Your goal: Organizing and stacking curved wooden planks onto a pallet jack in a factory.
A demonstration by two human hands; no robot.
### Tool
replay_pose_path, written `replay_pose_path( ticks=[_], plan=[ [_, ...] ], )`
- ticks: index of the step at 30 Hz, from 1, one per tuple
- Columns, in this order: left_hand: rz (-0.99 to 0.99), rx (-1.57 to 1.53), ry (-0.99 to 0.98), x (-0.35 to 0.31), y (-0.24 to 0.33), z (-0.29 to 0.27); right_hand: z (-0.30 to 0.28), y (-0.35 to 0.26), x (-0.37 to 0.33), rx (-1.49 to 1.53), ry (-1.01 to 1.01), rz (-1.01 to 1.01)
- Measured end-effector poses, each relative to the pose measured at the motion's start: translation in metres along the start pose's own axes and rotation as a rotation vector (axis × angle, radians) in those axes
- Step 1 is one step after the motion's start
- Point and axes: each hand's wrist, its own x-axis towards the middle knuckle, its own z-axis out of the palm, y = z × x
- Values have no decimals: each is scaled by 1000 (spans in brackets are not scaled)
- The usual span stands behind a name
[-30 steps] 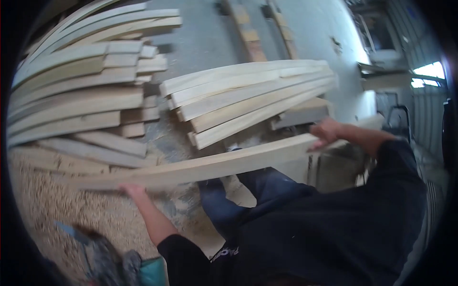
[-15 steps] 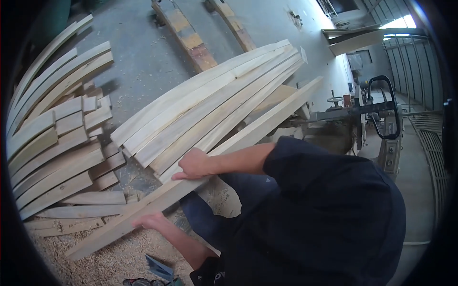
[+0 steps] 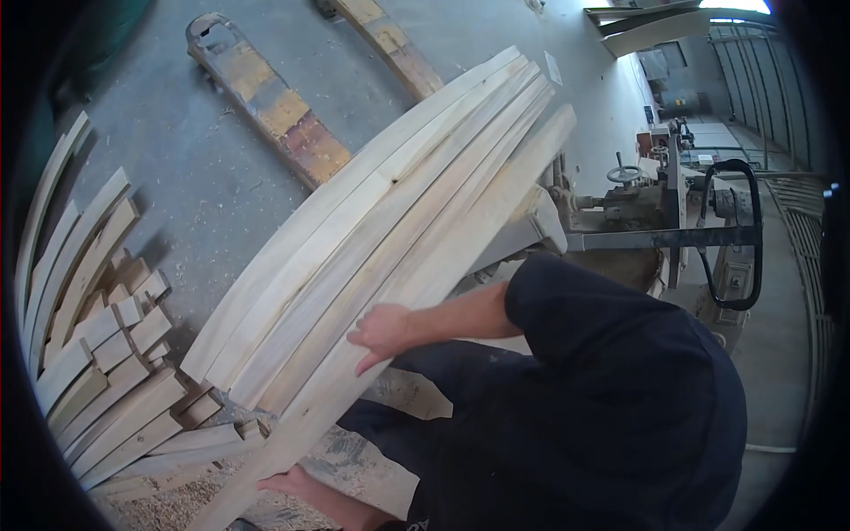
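A long pale wooden board (image 3: pixel 312 409) slants from the lower left to the upper right, its broad face turned up. My right hand (image 3: pixel 387 330) holds it near mid-length, thumb and fingers on the face and near edge. Lower down, my left hand (image 3: pixel 297 483) grips the near edge, thumb on top and the other fingers hidden underneath. Several long curved boards (image 3: pixel 350 217) lie side by side just beyond, along the held board's far edge. What supports them is mostly hidden.
Stacked curved wood pieces (image 3: pixel 133 380) stand at the left, with wood shavings (image 3: pixel 164 506) at the lower left. Worn pallet-truck forks (image 3: pixel 274 111) lie on the floor beyond. A black loop handle (image 3: pixel 757 234) and a machine with a handwheel (image 3: pixel 625 168) are at the right.
The held board has turned so its broad face shows, and lies closer against the row of boards. Both hands keep their hold. The view has shifted, with more of the pallet-truck forks showing.
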Motion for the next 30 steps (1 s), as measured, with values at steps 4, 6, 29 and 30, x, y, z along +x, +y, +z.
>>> replay_pose_path(
  ticks=[4,6,29,30],
  plan=[
    [85,-14,51,40,58,48,-61,85,7,-105,78,35],
    [137,-8,11,39,64,81,-90,127,19,-137,151,64],
    [12,23,-36,6,-49,151,-88,299,32,-94,194,168],
    [-43,31,-115,2,-64,170,-98,311,27,-148,141,319]
  ],
)
